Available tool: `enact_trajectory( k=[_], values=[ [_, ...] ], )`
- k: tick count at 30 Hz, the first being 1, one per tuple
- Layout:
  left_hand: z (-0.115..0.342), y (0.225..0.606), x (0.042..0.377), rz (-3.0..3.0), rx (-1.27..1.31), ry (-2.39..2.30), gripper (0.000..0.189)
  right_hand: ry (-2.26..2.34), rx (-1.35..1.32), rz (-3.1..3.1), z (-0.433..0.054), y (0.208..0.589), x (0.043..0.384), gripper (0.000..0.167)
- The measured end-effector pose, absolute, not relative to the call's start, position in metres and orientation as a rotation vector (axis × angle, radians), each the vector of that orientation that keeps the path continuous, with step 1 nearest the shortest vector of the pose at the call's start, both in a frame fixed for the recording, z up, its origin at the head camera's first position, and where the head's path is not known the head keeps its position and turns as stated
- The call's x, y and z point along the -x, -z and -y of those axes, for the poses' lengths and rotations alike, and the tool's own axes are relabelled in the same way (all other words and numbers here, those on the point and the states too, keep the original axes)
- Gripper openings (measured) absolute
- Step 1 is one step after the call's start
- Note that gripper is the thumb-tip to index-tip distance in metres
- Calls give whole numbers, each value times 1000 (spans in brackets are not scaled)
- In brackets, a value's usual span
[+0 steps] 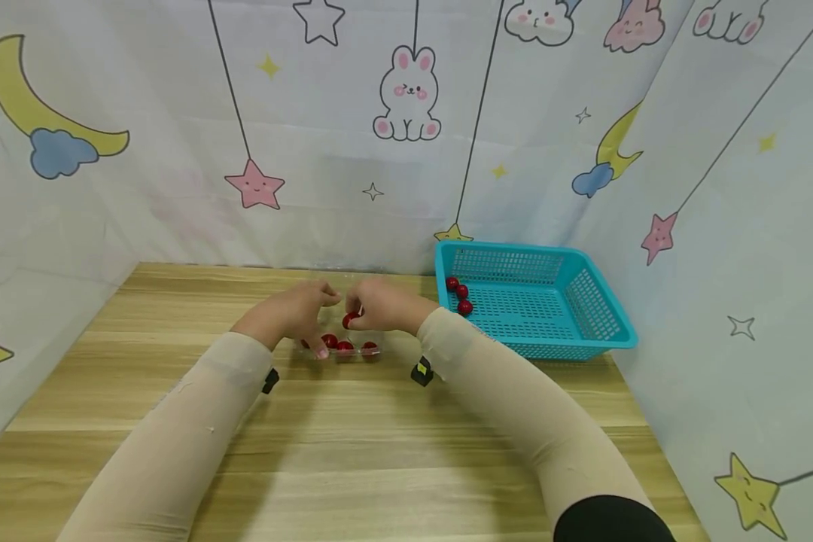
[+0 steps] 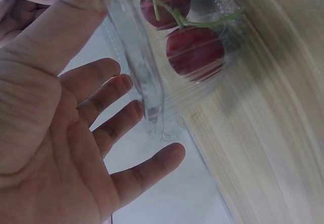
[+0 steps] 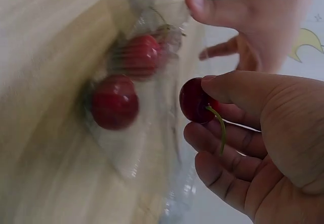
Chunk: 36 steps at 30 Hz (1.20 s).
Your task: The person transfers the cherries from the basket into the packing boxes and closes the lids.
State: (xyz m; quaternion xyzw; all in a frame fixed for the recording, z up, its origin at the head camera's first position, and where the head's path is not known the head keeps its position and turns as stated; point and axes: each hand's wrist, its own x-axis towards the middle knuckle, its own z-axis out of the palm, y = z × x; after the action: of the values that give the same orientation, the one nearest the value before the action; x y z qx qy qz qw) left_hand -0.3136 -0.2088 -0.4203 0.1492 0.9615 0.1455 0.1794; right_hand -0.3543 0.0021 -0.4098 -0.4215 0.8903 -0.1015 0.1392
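Note:
A clear plastic box point(image 2: 147, 67) holding several red cherries point(image 1: 345, 347) stands near the back of the table. My left hand point(image 1: 291, 312) is at its left side with fingers spread; in the left wrist view the fingertips lie along the box's clear wall, and whether they press it I cannot tell. My right hand point(image 1: 389, 305) pinches one cherry point(image 3: 194, 101) between thumb and fingers above the box, its green stem hanging free. Through the plastic, more cherries show in the right wrist view.
To the right stands a blue perforated plastic basket point(image 1: 535, 350), with 3 cherries point(image 1: 464, 307) at its left end. A white curtain point(image 1: 176, 150) with cartoon prints hangs behind and beside the wooden table point(image 1: 352, 452).

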Motion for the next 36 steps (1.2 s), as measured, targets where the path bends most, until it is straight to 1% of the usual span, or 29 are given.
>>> enact_trajectory(
  k=[7,13,18,23,26,30,36],
  values=[
    [209,422,313,-2725,-435,-400,114,370,1181,-2536,13,433,350,12],
    [208,420,312,-2722,-434,-390,111,431,1160,-2558,21,445,347,10],
    [208,416,311,-2720,-441,-375,109,450,1169,-2572,27,451,347,15],
    [206,415,311,-2719,-446,-361,111,476,1230,-2517,27,455,349,24],
    [206,415,311,-2721,-440,-365,113,511,1275,-2466,23,454,350,29],
    [207,416,311,-2722,-433,-368,114,544,1303,-2429,14,447,349,29],
    [207,417,311,-2714,-424,-388,117,500,1199,-2482,-7,419,350,30]
  ],
)
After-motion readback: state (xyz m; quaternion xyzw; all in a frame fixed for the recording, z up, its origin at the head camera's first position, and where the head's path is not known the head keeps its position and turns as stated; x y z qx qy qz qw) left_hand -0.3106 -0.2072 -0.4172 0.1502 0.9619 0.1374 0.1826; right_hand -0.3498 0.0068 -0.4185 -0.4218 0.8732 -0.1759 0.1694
